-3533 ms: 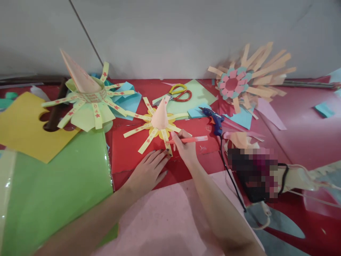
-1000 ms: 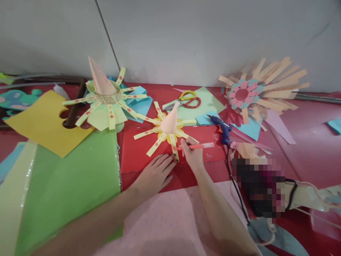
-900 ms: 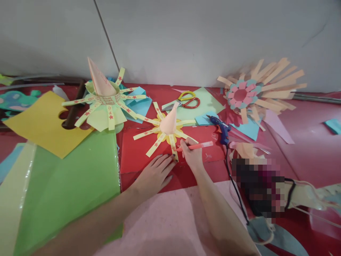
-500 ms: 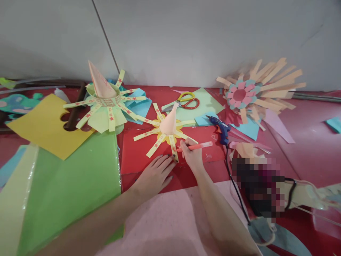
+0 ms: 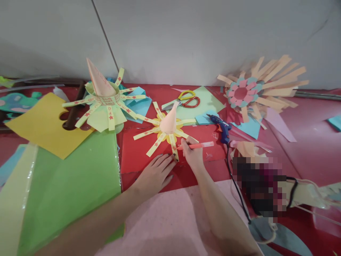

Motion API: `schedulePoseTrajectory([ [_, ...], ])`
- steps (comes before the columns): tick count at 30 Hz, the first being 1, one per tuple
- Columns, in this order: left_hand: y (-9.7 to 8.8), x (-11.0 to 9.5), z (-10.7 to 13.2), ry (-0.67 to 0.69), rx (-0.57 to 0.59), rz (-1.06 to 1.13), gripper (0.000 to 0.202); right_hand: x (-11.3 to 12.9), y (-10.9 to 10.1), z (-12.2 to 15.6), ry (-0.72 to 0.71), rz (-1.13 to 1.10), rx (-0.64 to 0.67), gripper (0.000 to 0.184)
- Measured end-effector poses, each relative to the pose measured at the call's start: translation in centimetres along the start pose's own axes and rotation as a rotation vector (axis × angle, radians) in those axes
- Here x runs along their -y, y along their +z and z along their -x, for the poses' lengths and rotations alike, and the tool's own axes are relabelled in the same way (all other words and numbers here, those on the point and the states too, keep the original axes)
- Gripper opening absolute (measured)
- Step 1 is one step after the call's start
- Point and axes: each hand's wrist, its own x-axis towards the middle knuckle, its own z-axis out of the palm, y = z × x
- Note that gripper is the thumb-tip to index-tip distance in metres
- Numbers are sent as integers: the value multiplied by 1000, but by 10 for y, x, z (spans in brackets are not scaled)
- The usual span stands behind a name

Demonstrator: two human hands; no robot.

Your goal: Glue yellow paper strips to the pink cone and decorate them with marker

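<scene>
A paper craft (image 5: 167,124) with a pale pink cone, a yellow scalloped base and several radiating pale yellow strips lies on a red sheet (image 5: 133,156). My left hand (image 5: 156,174) lies flat, its fingertips on the end of the strip nearest me. In my right hand (image 5: 192,153) is a red marker (image 5: 199,145), its tip at that same strip. Red stars and writing show on several strips. Behind to the left stands a larger paper craft (image 5: 106,96) with a tall pink cone and similar marked strips.
Scissors (image 5: 190,99) lie behind on pale green paper. A blue glue gun (image 5: 222,128) with a black cord is to the right, below a fringed paper flower (image 5: 241,93). Yellow card (image 5: 48,128) and green sheets (image 5: 74,192) lie left. A pixelated patch hides something at right.
Very little differs. The view has shifted slightly, and the marker with my right hand sits a touch further right. My left hand stays on the strip.
</scene>
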Motion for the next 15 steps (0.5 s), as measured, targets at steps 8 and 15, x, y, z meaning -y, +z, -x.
schedulePoseTrajectory([
  [8, 0, 0, 0, -1, 4, -14, 38, 0, 0, -1, 11, -1, 17, 37],
  [15, 0, 0, 0, -14, 24, 11, 38, -7, 0, -1, 16, -9, -17, 37],
])
